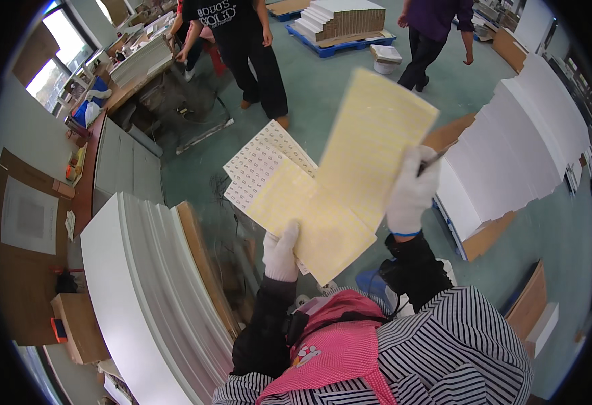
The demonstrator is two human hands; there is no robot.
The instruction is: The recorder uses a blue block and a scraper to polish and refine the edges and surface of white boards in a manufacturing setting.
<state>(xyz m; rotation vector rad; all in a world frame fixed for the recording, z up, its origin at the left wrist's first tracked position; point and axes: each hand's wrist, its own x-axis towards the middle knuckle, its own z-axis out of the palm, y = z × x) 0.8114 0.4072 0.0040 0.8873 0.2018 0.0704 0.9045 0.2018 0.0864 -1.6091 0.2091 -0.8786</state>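
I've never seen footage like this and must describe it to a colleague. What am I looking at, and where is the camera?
There is no machine at work here, just a person's two hands in white gloves. This one picture comes from a wide fisheye camera on their head, looking down, so straight edges bend toward the rim. The left hand holds a fan of yellow sheets and white patterned sheets. The right hand grips another yellow sheet by its edge. White panels are stacked to the left and right, and farther off a stack rests on a blue pallet on the green floor.
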